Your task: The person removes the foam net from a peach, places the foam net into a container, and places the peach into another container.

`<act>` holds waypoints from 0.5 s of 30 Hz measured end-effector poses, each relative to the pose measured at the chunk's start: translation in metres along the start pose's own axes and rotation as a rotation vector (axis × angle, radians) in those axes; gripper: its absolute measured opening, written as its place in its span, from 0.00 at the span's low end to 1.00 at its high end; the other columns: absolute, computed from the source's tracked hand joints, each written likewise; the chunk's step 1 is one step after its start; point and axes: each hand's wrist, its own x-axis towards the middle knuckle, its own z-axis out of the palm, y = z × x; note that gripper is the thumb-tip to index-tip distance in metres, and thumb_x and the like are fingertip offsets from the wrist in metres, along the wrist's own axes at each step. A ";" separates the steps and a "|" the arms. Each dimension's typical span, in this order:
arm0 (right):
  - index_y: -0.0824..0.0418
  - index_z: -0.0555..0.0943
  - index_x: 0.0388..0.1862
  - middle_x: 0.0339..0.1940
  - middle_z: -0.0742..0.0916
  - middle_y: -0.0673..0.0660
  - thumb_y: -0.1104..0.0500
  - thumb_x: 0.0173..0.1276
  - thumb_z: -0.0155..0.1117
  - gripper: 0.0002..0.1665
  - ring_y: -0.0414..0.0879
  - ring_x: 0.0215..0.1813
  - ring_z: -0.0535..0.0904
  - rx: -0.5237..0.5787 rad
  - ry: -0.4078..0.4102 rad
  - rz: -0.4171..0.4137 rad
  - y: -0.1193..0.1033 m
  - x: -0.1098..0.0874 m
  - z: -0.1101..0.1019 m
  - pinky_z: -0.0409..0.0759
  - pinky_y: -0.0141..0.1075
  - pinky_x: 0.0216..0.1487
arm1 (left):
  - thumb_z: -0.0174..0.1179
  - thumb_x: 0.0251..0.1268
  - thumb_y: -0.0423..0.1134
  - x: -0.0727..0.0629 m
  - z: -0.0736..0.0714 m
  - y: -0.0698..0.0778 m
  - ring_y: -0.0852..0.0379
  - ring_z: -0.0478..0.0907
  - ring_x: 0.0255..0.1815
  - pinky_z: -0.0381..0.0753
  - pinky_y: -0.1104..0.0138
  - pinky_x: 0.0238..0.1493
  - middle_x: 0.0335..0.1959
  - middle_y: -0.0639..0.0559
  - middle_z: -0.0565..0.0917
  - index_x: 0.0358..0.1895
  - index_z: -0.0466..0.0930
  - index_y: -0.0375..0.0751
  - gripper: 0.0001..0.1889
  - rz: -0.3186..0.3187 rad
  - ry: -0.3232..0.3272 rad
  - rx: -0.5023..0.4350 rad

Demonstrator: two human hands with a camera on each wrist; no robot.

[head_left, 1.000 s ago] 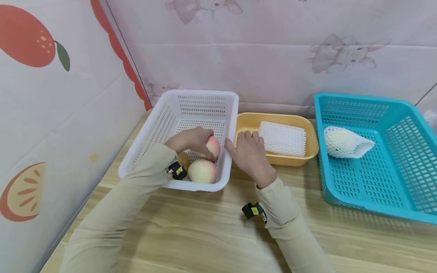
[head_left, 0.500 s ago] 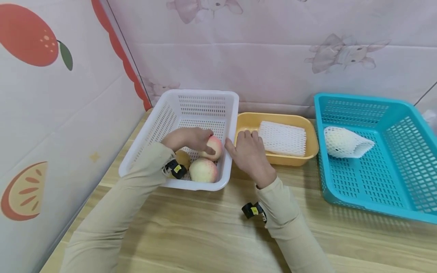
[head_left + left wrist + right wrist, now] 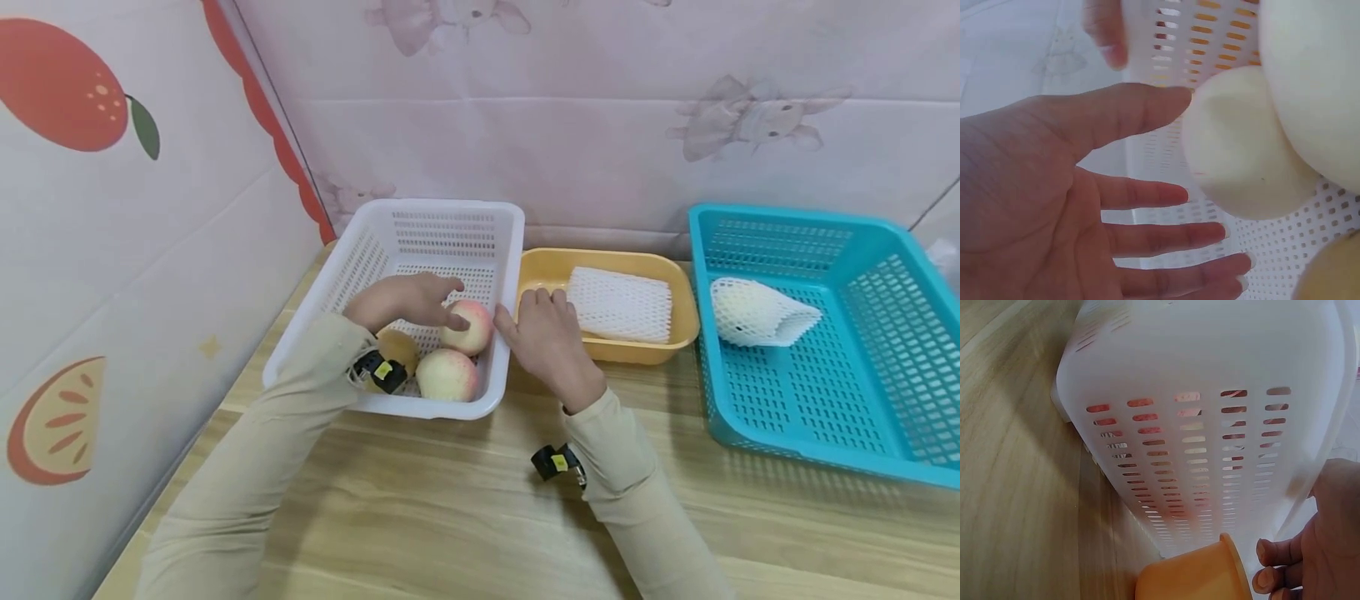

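Inside the white basket [image 3: 512, 250], my left hand [image 3: 405, 302] reaches over the fruit with its fingers apart. A pink-and-cream peach [image 3: 471, 327] lies just beyond those fingertips; in the left wrist view the thumb tip is right at this peach [image 3: 1241, 150], and the palm holds nothing. Nearer the front wall sits another peach [image 3: 447, 375], beside a yellow-brown round fruit [image 3: 401, 348] partly hidden by the wrist camera. My right hand [image 3: 547, 333] rests its thumb at the white basket's right rim, its fingers loosely bent over the yellow tray [image 3: 652, 353].
White foam netting sleeves [image 3: 621, 304] lie in the yellow tray. To the right, a teal basket [image 3: 716, 417] holds a pale fruit in a foam net [image 3: 750, 312]. Patterned walls close off the left and back of the wooden table [image 3: 420, 500].
My left hand has drawn back to the left and loosened from the far peach, which now shows more fully and sits slightly further right. The right hand has stayed put.
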 end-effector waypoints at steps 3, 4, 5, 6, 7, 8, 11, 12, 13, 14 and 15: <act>0.69 0.74 0.40 0.35 0.77 0.62 0.42 0.75 0.39 0.31 0.58 0.43 0.67 -0.001 0.005 0.006 0.000 0.000 -0.001 0.68 0.46 0.44 | 0.56 0.68 0.54 -0.003 -0.002 0.002 0.41 0.58 0.73 0.57 0.48 0.70 0.71 0.38 0.64 0.74 0.55 0.36 0.38 0.015 0.017 0.011; 0.69 0.74 0.39 0.36 0.77 0.62 0.42 0.75 0.39 0.31 0.58 0.43 0.67 -0.004 0.009 0.006 0.001 0.000 -0.002 0.68 0.46 0.44 | 0.56 0.68 0.53 -0.004 -0.002 0.003 0.41 0.58 0.72 0.57 0.48 0.70 0.71 0.38 0.64 0.73 0.55 0.36 0.38 0.024 0.025 0.010; 0.69 0.74 0.39 0.35 0.77 0.63 0.42 0.75 0.39 0.31 0.59 0.43 0.67 -0.009 0.015 0.007 0.001 0.000 -0.002 0.68 0.46 0.44 | 0.56 0.67 0.53 -0.005 -0.003 0.004 0.41 0.59 0.72 0.58 0.48 0.70 0.71 0.38 0.65 0.73 0.56 0.35 0.38 0.033 0.034 0.009; 0.70 0.74 0.39 0.36 0.77 0.63 0.42 0.75 0.40 0.31 0.59 0.43 0.67 -0.015 0.022 0.007 0.001 0.000 -0.002 0.68 0.47 0.44 | 0.57 0.67 0.52 -0.006 -0.003 0.005 0.41 0.59 0.72 0.59 0.49 0.69 0.70 0.38 0.65 0.73 0.57 0.35 0.37 0.043 0.044 0.010; 0.70 0.74 0.39 0.36 0.77 0.63 0.42 0.75 0.40 0.31 0.59 0.43 0.67 -0.021 0.030 0.008 0.001 0.000 -0.003 0.69 0.47 0.44 | 0.57 0.68 0.52 -0.007 -0.003 0.007 0.41 0.60 0.71 0.60 0.49 0.69 0.70 0.37 0.66 0.72 0.58 0.34 0.37 0.054 0.055 0.005; 0.70 0.74 0.38 0.36 0.77 0.64 0.43 0.75 0.40 0.30 0.60 0.43 0.67 -0.028 0.039 0.008 0.001 0.000 -0.003 0.69 0.47 0.43 | 0.57 0.68 0.51 -0.009 -0.002 0.008 0.41 0.60 0.71 0.60 0.49 0.69 0.70 0.37 0.66 0.72 0.58 0.33 0.36 0.062 0.069 0.001; 0.70 0.74 0.39 0.36 0.78 0.65 0.43 0.76 0.41 0.30 0.60 0.44 0.68 -0.041 0.054 0.006 0.000 -0.001 -0.003 0.69 0.48 0.43 | 0.57 0.68 0.48 -0.014 0.000 0.012 0.42 0.63 0.70 0.62 0.50 0.68 0.68 0.36 0.68 0.70 0.60 0.32 0.34 0.090 0.125 -0.020; 0.70 0.75 0.39 0.37 0.78 0.65 0.43 0.76 0.42 0.30 0.60 0.44 0.68 -0.044 0.056 0.004 0.000 -0.001 -0.003 0.70 0.48 0.44 | 0.57 0.68 0.48 -0.016 0.002 0.013 0.42 0.64 0.69 0.63 0.50 0.67 0.67 0.36 0.69 0.70 0.61 0.31 0.33 0.103 0.145 -0.027; 0.70 0.75 0.39 0.37 0.78 0.65 0.43 0.76 0.42 0.30 0.60 0.43 0.68 -0.046 0.056 0.003 -0.001 -0.001 -0.003 0.70 0.48 0.44 | 0.58 0.68 0.47 -0.018 0.003 0.014 0.42 0.66 0.68 0.64 0.50 0.67 0.66 0.36 0.70 0.69 0.63 0.31 0.32 0.123 0.169 -0.039; 0.70 0.74 0.39 0.37 0.78 0.65 0.43 0.76 0.42 0.30 0.60 0.44 0.68 -0.047 0.054 0.003 -0.001 0.000 -0.002 0.69 0.47 0.44 | 0.58 0.68 0.45 -0.021 0.005 0.016 0.42 0.68 0.66 0.66 0.50 0.65 0.64 0.36 0.72 0.68 0.64 0.30 0.31 0.144 0.189 -0.049; 0.70 0.74 0.40 0.37 0.78 0.65 0.43 0.76 0.42 0.30 0.60 0.44 0.68 -0.049 0.050 0.002 -0.002 0.000 -0.002 0.69 0.47 0.44 | 0.59 0.68 0.44 -0.024 0.008 0.017 0.42 0.70 0.64 0.68 0.50 0.64 0.62 0.36 0.74 0.67 0.66 0.30 0.30 0.169 0.209 -0.057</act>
